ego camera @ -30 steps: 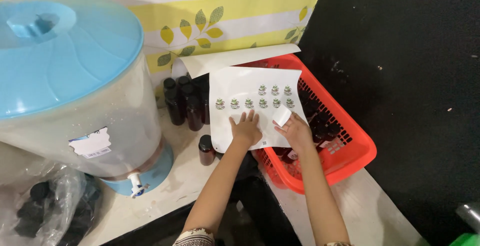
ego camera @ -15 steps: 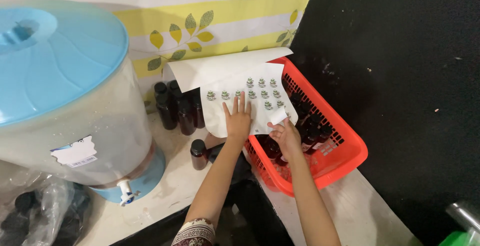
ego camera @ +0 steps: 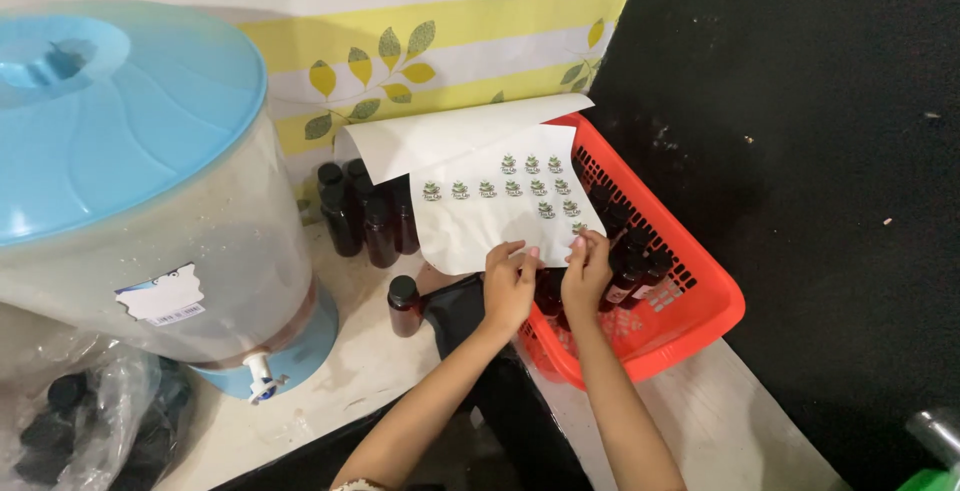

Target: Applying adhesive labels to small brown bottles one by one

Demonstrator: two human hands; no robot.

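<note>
Background: a wall covering printed with yellow bands and leaf shapes (ego camera: 400,46) to the left, a black wall surface (ego camera: 800,151) to the right. Below them runs a pale, stained table (ego camera: 370,371) seen from above.

On the table's left stands a large translucent water dispenser with a light blue lid and base (ego camera: 130,181), a small white tap low on its front. A clear plastic bag of dark caps (ego camera: 70,431) lies at the lower left corner. A cluster of dark brown bottles with black caps (ego camera: 365,216) stands against the wall covering, and one more dark brown bottle (ego camera: 403,303) stands apart, nearer the person.

An orange-red perforated plastic basket (ego camera: 690,296) sits at the table's right, holding further dark bottles. A white backing sheet carrying rows of small round stickers (ego camera: 505,201) lies across the basket's left rim and over the bottle cluster, its top part folded back.

Left hand (ego camera: 508,286): resting at the sheet's lower edge, fingers curled loosely together, thumb towards the right hand. Right hand (ego camera: 587,269): at the sheet's lower right corner, over the basket, fingers (ego camera: 580,246) pinched together at the paper's edge; whether they grip a sticker or the sheet itself cannot be told. The two hands are just beside each other
</note>
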